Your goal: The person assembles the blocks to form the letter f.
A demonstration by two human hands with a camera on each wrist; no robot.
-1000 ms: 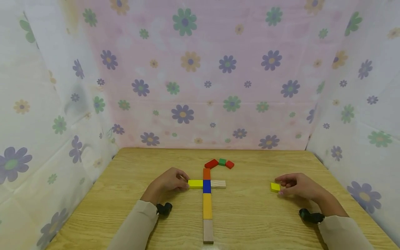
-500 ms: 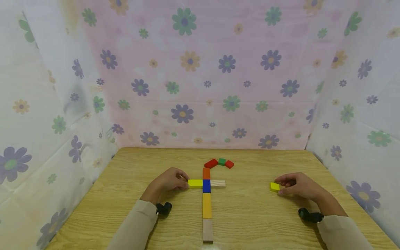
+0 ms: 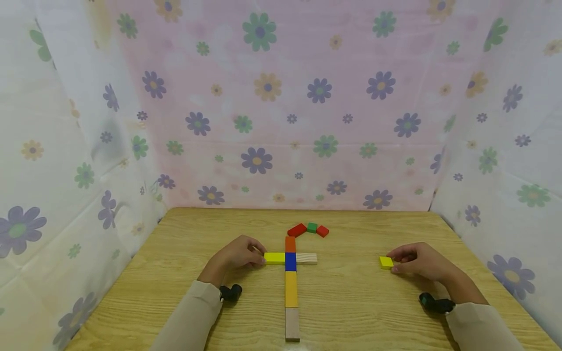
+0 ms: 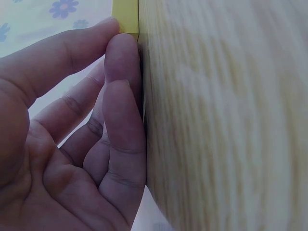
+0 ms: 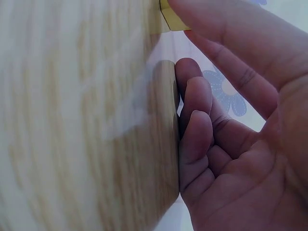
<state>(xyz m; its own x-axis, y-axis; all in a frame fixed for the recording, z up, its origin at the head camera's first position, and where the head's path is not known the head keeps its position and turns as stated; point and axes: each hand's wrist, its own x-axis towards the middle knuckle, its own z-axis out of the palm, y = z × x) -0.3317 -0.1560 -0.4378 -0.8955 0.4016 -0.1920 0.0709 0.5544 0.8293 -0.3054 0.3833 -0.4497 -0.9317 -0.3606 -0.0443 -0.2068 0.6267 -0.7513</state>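
Note:
Thumb and fingers of my left hand (image 3: 242, 252) pinch the left end of a flat yellow block (image 3: 275, 258), whose right end meets a blue block (image 3: 291, 262). In the left wrist view the fingertips sit right at the end of that yellow block (image 4: 126, 17), and the other fingers curl close to the tabletop. Over on the right side, my right hand (image 3: 420, 261) holds a small yellow block (image 3: 386, 263) between thumb and index finger. The right wrist view shows only a part of this small block (image 5: 177, 18), mostly behind the thumb; the remaining fingers are curled at the table.
On the wooden table (image 3: 342, 302), a pale wood block (image 3: 306, 258) adjoins the blue one. An orange block (image 3: 290, 244) lies beyond it; an amber block (image 3: 291, 289) and a brown block (image 3: 292, 324) run nearer. Red (image 3: 297, 230), green (image 3: 312, 227) and red blocks curve behind. Flowered cloth (image 3: 290, 122) encloses the table.

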